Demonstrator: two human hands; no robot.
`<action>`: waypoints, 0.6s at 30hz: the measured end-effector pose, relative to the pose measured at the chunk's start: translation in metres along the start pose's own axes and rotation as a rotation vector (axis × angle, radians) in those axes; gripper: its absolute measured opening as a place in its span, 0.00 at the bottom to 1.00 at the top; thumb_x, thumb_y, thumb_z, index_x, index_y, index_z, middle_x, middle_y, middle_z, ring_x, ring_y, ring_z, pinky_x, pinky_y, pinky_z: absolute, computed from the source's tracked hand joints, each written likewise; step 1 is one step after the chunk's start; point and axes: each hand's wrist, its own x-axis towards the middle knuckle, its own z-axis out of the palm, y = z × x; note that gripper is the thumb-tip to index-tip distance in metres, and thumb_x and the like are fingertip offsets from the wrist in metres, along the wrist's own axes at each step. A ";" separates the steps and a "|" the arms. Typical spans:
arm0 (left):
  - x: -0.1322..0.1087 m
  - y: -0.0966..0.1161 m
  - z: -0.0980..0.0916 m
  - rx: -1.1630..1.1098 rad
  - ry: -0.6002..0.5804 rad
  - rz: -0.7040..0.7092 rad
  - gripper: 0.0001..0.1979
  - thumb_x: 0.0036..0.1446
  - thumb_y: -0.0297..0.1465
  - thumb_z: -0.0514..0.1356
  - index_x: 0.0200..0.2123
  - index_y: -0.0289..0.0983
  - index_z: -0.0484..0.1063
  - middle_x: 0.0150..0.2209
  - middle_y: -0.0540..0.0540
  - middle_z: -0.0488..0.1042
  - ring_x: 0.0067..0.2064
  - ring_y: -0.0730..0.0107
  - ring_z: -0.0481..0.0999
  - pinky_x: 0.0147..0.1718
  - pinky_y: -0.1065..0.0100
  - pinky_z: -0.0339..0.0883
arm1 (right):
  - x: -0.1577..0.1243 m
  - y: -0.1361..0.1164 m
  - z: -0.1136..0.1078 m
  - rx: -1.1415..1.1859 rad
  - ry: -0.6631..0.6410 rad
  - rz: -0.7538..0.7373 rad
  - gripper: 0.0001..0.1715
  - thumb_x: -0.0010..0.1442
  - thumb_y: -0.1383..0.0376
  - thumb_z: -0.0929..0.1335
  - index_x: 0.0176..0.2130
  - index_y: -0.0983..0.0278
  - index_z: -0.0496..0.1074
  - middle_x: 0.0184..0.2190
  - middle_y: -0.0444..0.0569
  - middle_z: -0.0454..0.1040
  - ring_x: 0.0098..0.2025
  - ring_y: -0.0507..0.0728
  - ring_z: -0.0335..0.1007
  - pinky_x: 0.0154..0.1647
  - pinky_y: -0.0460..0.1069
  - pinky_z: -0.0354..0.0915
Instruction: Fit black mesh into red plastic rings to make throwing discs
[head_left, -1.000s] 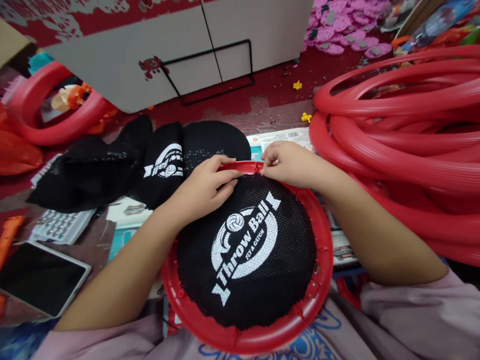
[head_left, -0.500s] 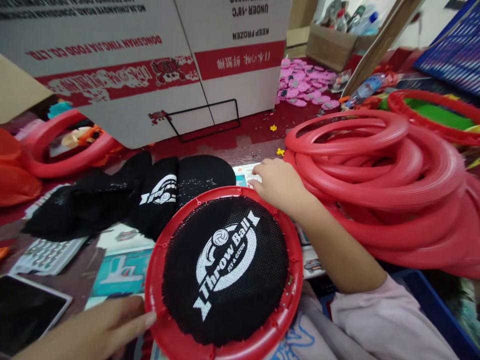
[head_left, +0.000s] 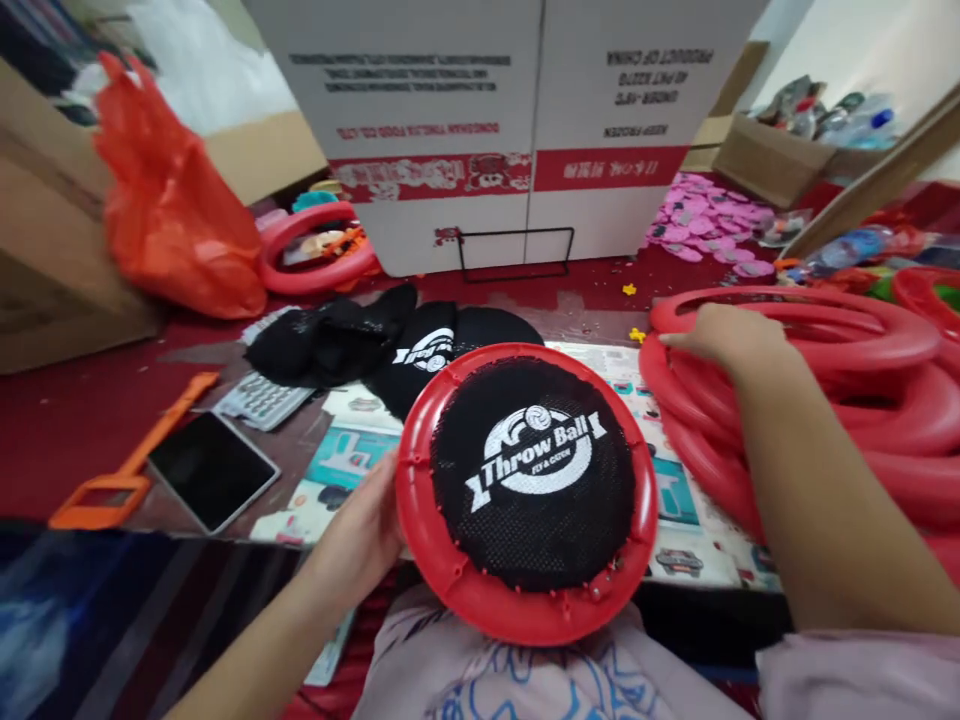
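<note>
My left hand (head_left: pixel 371 525) is closed on the left edge of a throw-ball disc (head_left: pixel 637 560), its fingers mostly hidden beneath. The disc has a red plastic rim around black mesh printed with white "Throw Ball" lettering, and it tilts over the table edge above my lap. To the right, my right hand (head_left: pixel 731 335) is on the top red plastic ring (head_left: pixel 847 300) of a pile, its fingers curled over the ring's left part. Behind the disc lie several black mesh discs (head_left: pixel 427 350), overlapping, some folded.
A large white carton (head_left: pixel 600 215) stands at the back. At left are an orange plastic bag (head_left: pixel 172 210), an orange long-handled tool (head_left: pixel 161 440), a dark-screened tablet (head_left: pixel 214 470) and a calculator (head_left: pixel 262 400). Pink pieces (head_left: pixel 697 215) lie heaped at back right. Printed sheets (head_left: pixel 300 510) cover the table.
My right hand has left the disc's far rim and moved right onto the ring pile. My left hand now grips the disc's side more fully. The view has shifted left.
</note>
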 end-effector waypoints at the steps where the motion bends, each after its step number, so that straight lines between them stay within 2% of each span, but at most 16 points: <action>1: 0.002 -0.001 0.006 -0.075 -0.032 -0.016 0.19 0.58 0.48 0.57 0.46 0.44 0.75 0.44 0.50 0.80 0.47 0.59 0.78 0.43 0.63 0.74 | 0.003 0.002 0.004 -0.099 -0.042 0.126 0.31 0.41 0.49 0.76 0.12 0.59 0.54 0.24 0.60 0.68 0.45 0.68 0.67 0.38 0.59 0.55; 3: 0.006 0.000 0.021 -0.187 -0.063 -0.054 0.23 0.62 0.47 0.50 0.46 0.38 0.75 0.43 0.45 0.80 0.48 0.56 0.77 0.47 0.60 0.73 | 0.007 -0.004 0.008 -0.241 -0.140 0.280 0.30 0.40 0.49 0.76 0.15 0.60 0.56 0.29 0.63 0.71 0.44 0.70 0.67 0.40 0.62 0.56; 6: 0.010 0.008 0.041 -0.282 -0.058 -0.023 0.26 0.64 0.45 0.46 0.46 0.33 0.74 0.41 0.41 0.80 0.51 0.53 0.76 0.51 0.55 0.71 | 0.008 -0.029 0.000 -0.333 -0.197 0.260 0.23 0.48 0.50 0.73 0.21 0.64 0.64 0.34 0.66 0.72 0.41 0.69 0.68 0.40 0.62 0.60; 9: 0.006 0.021 0.054 -0.324 -0.101 0.103 0.23 0.64 0.43 0.47 0.45 0.35 0.75 0.39 0.44 0.80 0.53 0.51 0.74 0.52 0.52 0.71 | 0.001 -0.058 -0.029 -0.367 -0.078 0.188 0.21 0.55 0.51 0.68 0.26 0.67 0.69 0.34 0.62 0.71 0.39 0.66 0.69 0.39 0.58 0.61; 11: 0.002 0.030 0.058 -0.335 -0.135 0.260 0.19 0.64 0.42 0.49 0.44 0.40 0.75 0.40 0.48 0.80 0.54 0.53 0.74 0.51 0.52 0.72 | -0.008 -0.077 -0.054 -0.280 0.135 0.054 0.23 0.57 0.50 0.66 0.25 0.67 0.70 0.30 0.56 0.70 0.37 0.63 0.68 0.38 0.57 0.62; 13: -0.002 0.039 0.059 -0.341 -0.137 0.463 0.15 0.62 0.42 0.53 0.42 0.44 0.75 0.41 0.51 0.80 0.53 0.54 0.74 0.49 0.52 0.74 | -0.020 -0.094 -0.076 -0.054 0.391 -0.102 0.22 0.58 0.50 0.66 0.27 0.66 0.72 0.28 0.51 0.68 0.35 0.59 0.66 0.39 0.55 0.62; 15: -0.001 0.049 0.058 -0.354 -0.093 0.706 0.12 0.60 0.42 0.56 0.41 0.45 0.75 0.42 0.53 0.79 0.50 0.58 0.75 0.45 0.56 0.77 | -0.032 -0.108 -0.087 0.352 0.578 -0.196 0.20 0.57 0.50 0.67 0.35 0.65 0.74 0.29 0.47 0.68 0.32 0.54 0.64 0.37 0.51 0.62; 16: 0.003 0.054 0.058 -0.345 -0.087 0.847 0.12 0.59 0.42 0.57 0.41 0.46 0.75 0.43 0.54 0.79 0.49 0.61 0.75 0.44 0.60 0.78 | -0.036 -0.114 -0.087 0.612 0.624 -0.208 0.21 0.57 0.50 0.67 0.39 0.64 0.74 0.28 0.45 0.67 0.29 0.51 0.62 0.34 0.49 0.62; 18: 0.015 0.061 0.058 -0.273 -0.137 1.099 0.13 0.59 0.44 0.57 0.44 0.47 0.73 0.46 0.56 0.76 0.49 0.66 0.74 0.43 0.66 0.77 | -0.043 -0.122 -0.075 1.115 0.567 -0.206 0.23 0.57 0.49 0.67 0.42 0.63 0.73 0.25 0.41 0.64 0.23 0.48 0.57 0.26 0.46 0.59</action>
